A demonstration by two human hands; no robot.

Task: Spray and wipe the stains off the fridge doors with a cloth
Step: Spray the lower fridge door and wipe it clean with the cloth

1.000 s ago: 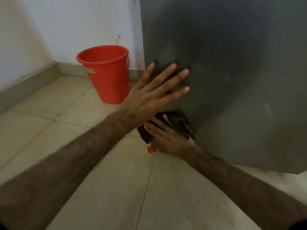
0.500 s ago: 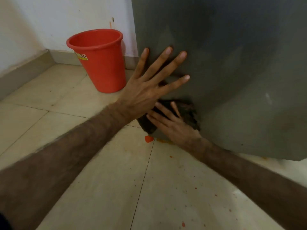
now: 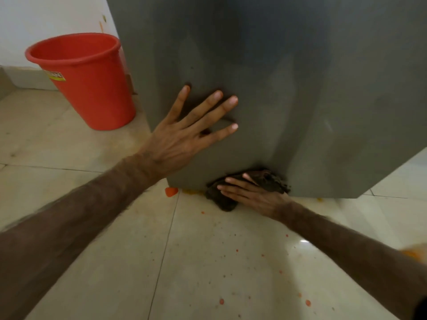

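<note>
Head view looks down at the grey fridge door, which serves as the landmark here. The left hand lies flat against the lower part of the door with its fingers spread wide, holding nothing; it most likely braces the door so it does not swing while the other hand scrubs. The right hand presses a dark brown cloth against the door's bottom edge, its fingers laid out flat over the bunched fabric rather than curled round it, which suits pushing sideways along the rim. Orange smears on the tile floor lie just below that edge, and small orange spots scatter further out from the door. A red bucket stands to the left of the door, apart from both hands. No spray bottle is visible
</note>
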